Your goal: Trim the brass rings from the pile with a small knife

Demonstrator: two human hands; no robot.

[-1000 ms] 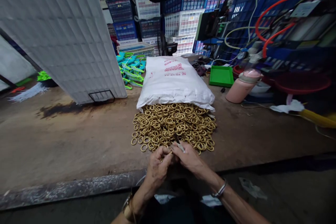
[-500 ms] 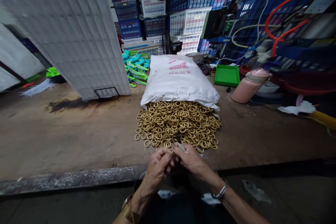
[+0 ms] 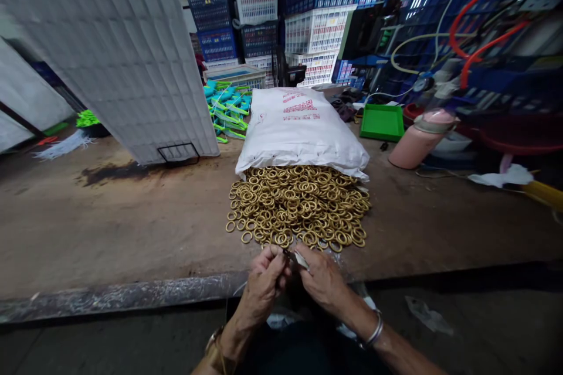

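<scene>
My right hand (image 3: pixel 323 278) is closed around a small knife (image 3: pixel 301 260) with a pale handle and a dark blade. The blade points left and meets the fingertips of my left hand (image 3: pixel 265 281). Those fingers are pinched on what appears to be a gold-coloured ring, nearly all hidden by the fingers. Just beyond both hands lies a heap of gold-coloured rings (image 3: pixel 299 202), spread over the worktable (image 3: pixel 167 234). Behind the heap, a white sack (image 3: pixel 303 132) with red print lies flat, and the rings reach up to its near edge.
A tall white padded panel (image 3: pixel 127 58) stands to the left, with green and blue plastic pieces (image 3: pixel 226 106) beside it. On the right are a green tray (image 3: pixel 382 122) and a pink bottle (image 3: pixel 417 143). Stacked crates (image 3: pixel 314 32) fill the back. The table's front edge (image 3: pixel 132 297) runs below.
The knife has tipped from pointing up and away to pointing at my left fingertips. My right hand has turned and shifted slightly; my left hand keeps its pinch in nearly the same place.
</scene>
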